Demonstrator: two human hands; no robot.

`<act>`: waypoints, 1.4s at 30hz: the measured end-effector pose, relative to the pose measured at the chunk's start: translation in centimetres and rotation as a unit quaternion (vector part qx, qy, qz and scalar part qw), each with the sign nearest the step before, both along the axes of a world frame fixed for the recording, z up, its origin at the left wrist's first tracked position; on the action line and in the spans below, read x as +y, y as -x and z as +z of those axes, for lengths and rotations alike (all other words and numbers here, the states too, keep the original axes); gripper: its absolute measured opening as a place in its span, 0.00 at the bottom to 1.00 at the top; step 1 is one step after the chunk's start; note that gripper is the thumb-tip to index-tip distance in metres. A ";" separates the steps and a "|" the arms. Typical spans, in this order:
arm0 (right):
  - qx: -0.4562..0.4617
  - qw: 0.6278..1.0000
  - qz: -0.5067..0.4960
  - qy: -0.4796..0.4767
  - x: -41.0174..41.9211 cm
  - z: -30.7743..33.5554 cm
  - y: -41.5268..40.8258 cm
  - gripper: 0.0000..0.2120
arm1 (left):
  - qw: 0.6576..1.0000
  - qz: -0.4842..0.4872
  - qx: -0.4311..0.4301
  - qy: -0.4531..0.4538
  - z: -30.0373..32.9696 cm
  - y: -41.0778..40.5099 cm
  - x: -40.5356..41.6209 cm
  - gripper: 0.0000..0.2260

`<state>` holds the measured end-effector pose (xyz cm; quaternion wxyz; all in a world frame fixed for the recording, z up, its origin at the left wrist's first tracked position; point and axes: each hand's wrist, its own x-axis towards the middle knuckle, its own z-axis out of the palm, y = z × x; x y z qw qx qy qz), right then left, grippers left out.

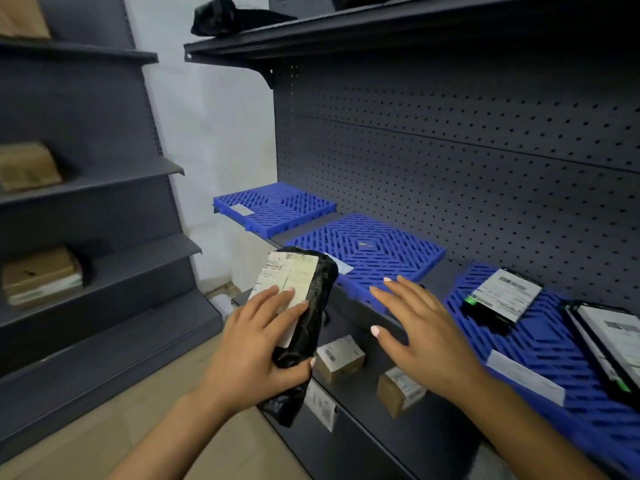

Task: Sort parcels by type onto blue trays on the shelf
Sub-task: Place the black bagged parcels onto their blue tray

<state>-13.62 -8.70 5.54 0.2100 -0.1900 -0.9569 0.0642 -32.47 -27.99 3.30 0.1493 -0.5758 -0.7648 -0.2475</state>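
black parcel (304, 323) with a white label sits in the left hand (256, 344), fingers flat on the label and thumb curled under it, held before the shelf (363, 317) edge. right hand (419, 330) hovers spread and empty beside the middle blue tray (367, 251). two small brown boxes (341, 358) rest on the shelf below.

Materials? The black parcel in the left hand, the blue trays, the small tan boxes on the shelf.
Black parcel: glossy plastic film, judging by wrinkles and sheen, with a paper label. Blue trays: likely rigid moulded plastic, slotted grid. Tan boxes: apparently matte cardboard.
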 end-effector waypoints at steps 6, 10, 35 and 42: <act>0.003 1.000 -0.023 0.014 -1.6 -0.4 7.9 0.31 | 1.000 -0.007 0.017 -0.005 0.7 8.8 -2.1 0.33; 0.020 0.999 -0.043 0.021 -2.8 -0.7 12.1 0.30 | 1.000 -0.015 0.012 -0.002 0.8 13.6 -3.1 0.33; 0.005 1.000 -0.009 -0.009 11.1 4.1 33.5 0.28 | 0.998 -0.044 0.051 -0.014 4.7 35.6 10.7 0.32; -0.008 0.998 -0.052 -0.031 14.8 5.6 38.5 0.27 | 0.995 -0.086 0.054 0.000 5.9 43.8 18.0 0.33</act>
